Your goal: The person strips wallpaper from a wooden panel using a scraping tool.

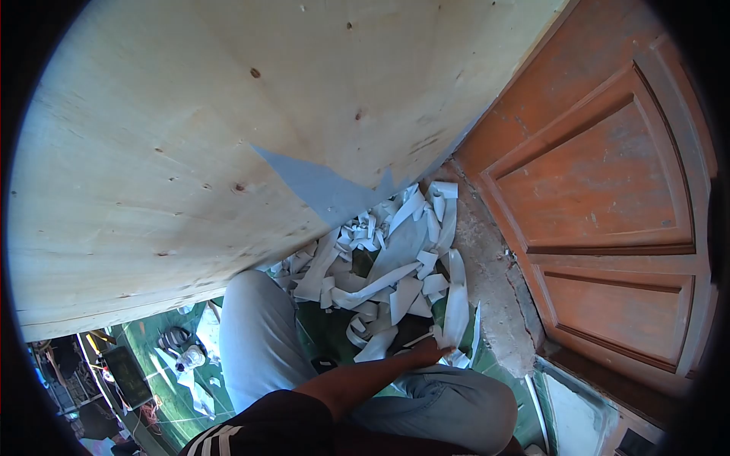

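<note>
My left arm, in a dark sleeve with white stripes, reaches across my lap. My left hand (432,351) is low beside my right knee, at the near edge of a heap of curled white strips (372,289). One long white strip (456,300) rises just beyond the hand, and a thin pale piece (418,340) lies by it. The fingers are too small and hidden to show whether they grip anything. My right hand is out of view. A large pale wooden panel (190,152) leans over the heap, with a jagged grey-white patch of covering (319,182) on its lower edge.
An orange-brown panelled wooden door (593,175) stands at the right, above a rough concrete strip (494,304). The green floor (144,334) at the left holds more white scraps (199,399) and a dark coiled item (175,337). My bent knees (258,327) flank the heap.
</note>
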{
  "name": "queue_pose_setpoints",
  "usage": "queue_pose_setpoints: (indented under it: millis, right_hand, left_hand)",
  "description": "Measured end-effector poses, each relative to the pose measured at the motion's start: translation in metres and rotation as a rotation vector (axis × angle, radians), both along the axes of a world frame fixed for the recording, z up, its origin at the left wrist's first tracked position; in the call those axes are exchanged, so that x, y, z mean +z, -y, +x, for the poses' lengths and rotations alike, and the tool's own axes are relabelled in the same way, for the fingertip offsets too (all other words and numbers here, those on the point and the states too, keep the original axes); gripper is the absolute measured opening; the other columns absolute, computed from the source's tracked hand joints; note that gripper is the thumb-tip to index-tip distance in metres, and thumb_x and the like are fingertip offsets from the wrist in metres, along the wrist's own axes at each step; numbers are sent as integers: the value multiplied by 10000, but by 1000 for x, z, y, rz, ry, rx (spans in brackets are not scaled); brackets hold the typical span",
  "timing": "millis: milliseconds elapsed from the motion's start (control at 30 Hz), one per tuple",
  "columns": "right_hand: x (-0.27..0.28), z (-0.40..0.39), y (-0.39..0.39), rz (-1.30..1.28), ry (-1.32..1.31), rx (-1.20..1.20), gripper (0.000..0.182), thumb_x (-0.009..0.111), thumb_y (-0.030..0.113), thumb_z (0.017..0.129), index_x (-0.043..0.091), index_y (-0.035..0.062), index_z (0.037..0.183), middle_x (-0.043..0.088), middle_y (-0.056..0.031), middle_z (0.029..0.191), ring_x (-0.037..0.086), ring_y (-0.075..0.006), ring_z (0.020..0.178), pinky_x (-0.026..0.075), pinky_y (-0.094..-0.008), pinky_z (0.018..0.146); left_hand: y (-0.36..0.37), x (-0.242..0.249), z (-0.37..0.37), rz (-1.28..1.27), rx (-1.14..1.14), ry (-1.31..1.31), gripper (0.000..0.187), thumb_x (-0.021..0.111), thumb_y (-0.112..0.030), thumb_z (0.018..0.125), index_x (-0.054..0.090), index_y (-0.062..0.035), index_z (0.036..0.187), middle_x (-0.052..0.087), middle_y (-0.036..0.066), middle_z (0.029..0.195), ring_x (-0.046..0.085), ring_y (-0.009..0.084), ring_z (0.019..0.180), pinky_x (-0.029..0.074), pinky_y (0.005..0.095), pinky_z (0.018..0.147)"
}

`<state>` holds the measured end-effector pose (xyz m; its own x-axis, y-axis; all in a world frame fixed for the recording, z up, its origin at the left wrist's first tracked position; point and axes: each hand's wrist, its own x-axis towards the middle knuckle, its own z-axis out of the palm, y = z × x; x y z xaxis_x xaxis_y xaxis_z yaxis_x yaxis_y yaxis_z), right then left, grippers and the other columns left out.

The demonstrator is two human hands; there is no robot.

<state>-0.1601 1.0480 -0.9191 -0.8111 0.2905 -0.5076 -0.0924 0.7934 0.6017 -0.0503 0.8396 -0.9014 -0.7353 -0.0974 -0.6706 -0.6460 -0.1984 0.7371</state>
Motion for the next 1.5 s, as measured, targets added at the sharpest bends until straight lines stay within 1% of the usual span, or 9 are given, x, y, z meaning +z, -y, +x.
queue_pose_setpoints:
  millis: [167, 200, 300, 533, 833, 967, 1033, 1300, 1500]
  right_hand:
    - [78, -8, -16, -164, 31, -25, 302, 782, 370, 817, 770, 123, 991, 723, -141, 838, 718, -357, 823, 577, -462, 768]
    - [93, -8, -12, -202, 33, -31, 310, 783, 370, 816, 767, 122, 1001, 722, -141, 841, 718, -359, 835, 576, -461, 772]
    - [122, -18, 6, -329, 35, -17, 335, 787, 370, 811, 758, 118, 1029, 721, -138, 848, 718, -365, 870, 576, -459, 786]
    - [150, -20, 23, -611, 51, 24, 400, 795, 371, 800, 738, 109, 1096, 717, -133, 865, 719, -379, 952, 573, -455, 817]
    - [168, -76, 76, -834, 137, 756, 587, 819, 397, 781, 689, 65, 1248, 655, -191, 1219, 651, -387, 1118, 545, -490, 935]
    - [171, -132, 132, -936, 15, 468, 340, 772, 337, 829, 739, 18, 939, 710, -157, 905, 678, -319, 895, 521, -413, 851]
    - [244, -139, 218, -1388, 69, 324, 263, 708, 271, 885, 706, 10, 916, 670, -114, 773, 656, -245, 801, 499, -372, 788]
    - [407, -90, 434, -1845, 188, 794, 308, 621, 303, 1041, 658, -3, 1036, 665, -72, 767, 618, -145, 681, 492, -309, 659]
    - [479, 7, 532, -2362, 145, 618, 240, 688, 214, 1015, 604, -8, 1046, 630, -31, 767, 559, -96, 655, 481, -276, 631]
  left_hand:
    - [26, 37, -5, 236, -316, -144, 623, 746, -564, 881, 703, 2, 1139, 739, 166, 993, 690, 258, 811, 546, 400, 793]
    - [18, 29, -12, 569, -67, 220, 502, 717, -499, 926, 732, -7, 1028, 740, 138, 894, 687, 221, 793, 546, 374, 721]
    - [49, -16, -15, 535, -131, 151, 509, 720, -487, 919, 713, 13, 1015, 722, 129, 898, 660, 211, 673, 541, 355, 612]
    - [165, 34, -29, -436, -283, -288, 422, 638, -419, 964, 757, -15, 940, 750, 178, 998, 708, 351, 923, 550, 468, 841]
    - [257, 154, -4, -429, 97, -260, 378, 657, -377, 978, 735, -57, 1164, 751, 152, 1112, 725, 299, 1019, 544, 384, 916]
    - [298, 235, 43, -468, 397, -331, 312, 676, -275, 987, 715, -31, 1177, 754, 139, 1065, 725, 232, 969, 548, 346, 881]
    - [320, 270, 69, -507, 606, -464, 228, 697, -122, 975, 703, 4, 1165, 744, 131, 1013, 698, 164, 914, 544, 307, 854]
    - [404, 568, 150, -1953, 584, -1106, 249, 664, 116, 883, 637, 105, 1130, 685, 177, 1024, 657, 262, 973, 511, 343, 904]
    - [468, 742, 160, -2877, 933, -627, 584, 570, -454, 1018, 639, 40, 1320, 682, 218, 1292, 648, 364, 1188, 480, 452, 1069]
